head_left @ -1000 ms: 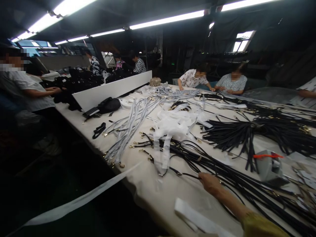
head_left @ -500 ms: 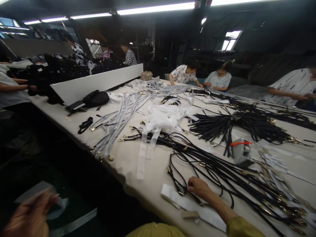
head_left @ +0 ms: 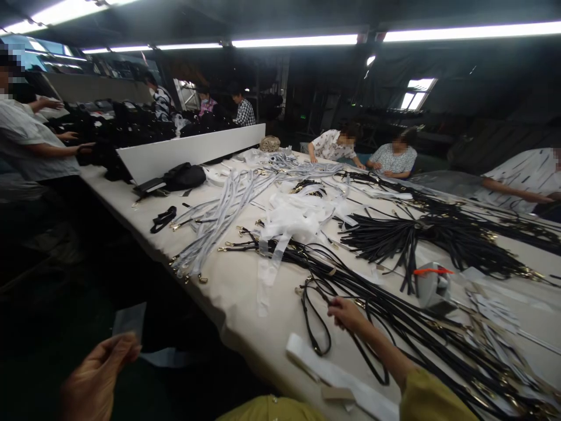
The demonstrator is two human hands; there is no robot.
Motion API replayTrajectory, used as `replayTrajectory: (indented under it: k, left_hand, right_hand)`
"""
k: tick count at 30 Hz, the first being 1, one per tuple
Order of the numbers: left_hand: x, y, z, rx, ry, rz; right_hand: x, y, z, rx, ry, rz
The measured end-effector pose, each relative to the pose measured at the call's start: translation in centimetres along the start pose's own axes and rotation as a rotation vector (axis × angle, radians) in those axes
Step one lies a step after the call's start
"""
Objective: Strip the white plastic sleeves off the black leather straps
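Note:
Out past the table's front edge, my left hand [head_left: 99,371] pinches a thin translucent strip [head_left: 130,321] between thumb and fingers; a second end of the sheer material trails to the right. My right hand [head_left: 348,314] is closed around a slim black strap [head_left: 367,358], lifting part of it off the table. The strap's looped end with gold-coloured hardware lies left of that hand. Beside it stretches a thick bundle of similar black straps [head_left: 372,292] with gold clasps. A flat white band [head_left: 302,351] rests nearer to me, with a small tan piece [head_left: 337,393] on it.
A heap of white translucent strips [head_left: 291,216] covers the table's middle. Grey straps [head_left: 223,216] lie left, and a fanned black strap bundle [head_left: 394,231] right, behind a grey tape dispenser [head_left: 433,292]. A white board [head_left: 188,151] stands far left. Several people work around the tables.
My left hand has moved right and slightly up with the strip. My right hand now has the black strap raised and has shifted slightly up. The view has tilted up and left.

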State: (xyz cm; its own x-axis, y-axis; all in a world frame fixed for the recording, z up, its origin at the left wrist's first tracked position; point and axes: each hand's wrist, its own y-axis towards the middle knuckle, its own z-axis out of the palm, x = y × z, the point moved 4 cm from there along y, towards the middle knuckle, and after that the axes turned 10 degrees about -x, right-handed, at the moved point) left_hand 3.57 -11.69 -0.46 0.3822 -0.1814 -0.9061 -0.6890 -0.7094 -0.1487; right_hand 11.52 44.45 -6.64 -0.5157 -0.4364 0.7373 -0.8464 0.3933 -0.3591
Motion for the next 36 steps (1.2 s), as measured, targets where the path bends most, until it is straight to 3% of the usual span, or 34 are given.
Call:
replayTrajectory:
  k: [2,4,7,10,15,19,25,28,31,36]
  left_hand:
    - [-1.0,-1.0,0.8,0.074,-0.054,-0.081]
    - [-2.0,-2.0,1.6,0.119,-0.060,-0.071]
    - [-3.3,-3.8,3.4,0.277,-0.086,0.066]
    - [-4.5,-6.0,5.5,0.462,-0.092,0.224]
    - [-6.8,-9.2,7.7,0.605,-0.033,0.423]
    - [-8.0,-11.0,8.7,0.762,-0.082,0.412]
    - [-7.8,-12.1,9.4,0.967,-0.367,0.157]
    - [-7.5,-12.1,9.3,0.959,-0.468,-0.015]
    - [-7.0,-11.7,9.1,0.935,-0.528,-0.146]
    - [-6.1,-10.4,9.3,0.965,-0.608,-0.200]
  right_hand:
    - [3.6,1.3,-2.6,0.001,0.131,-0.012]
    - [7.3,1.5,-5.4,0.021,0.234,-0.048]
    - [12.1,-0.1,-8.1,0.100,0.377,-0.100]
    - [15.6,-2.4,-8.5,0.208,0.554,-0.103]
    - [18.7,-4.6,-5.8,0.300,0.562,-0.065]
    - [20.6,-5.8,-2.5,0.430,0.504,-0.075]
    - [24.3,-8.0,0.6,0.529,0.553,-0.078]
    - [25.7,-8.6,1.8,0.517,0.392,-0.109]
    - [27.0,-9.4,2.9,0.566,0.372,-0.118]
    - [28.9,-11.5,3.9,0.673,0.388,-0.130]
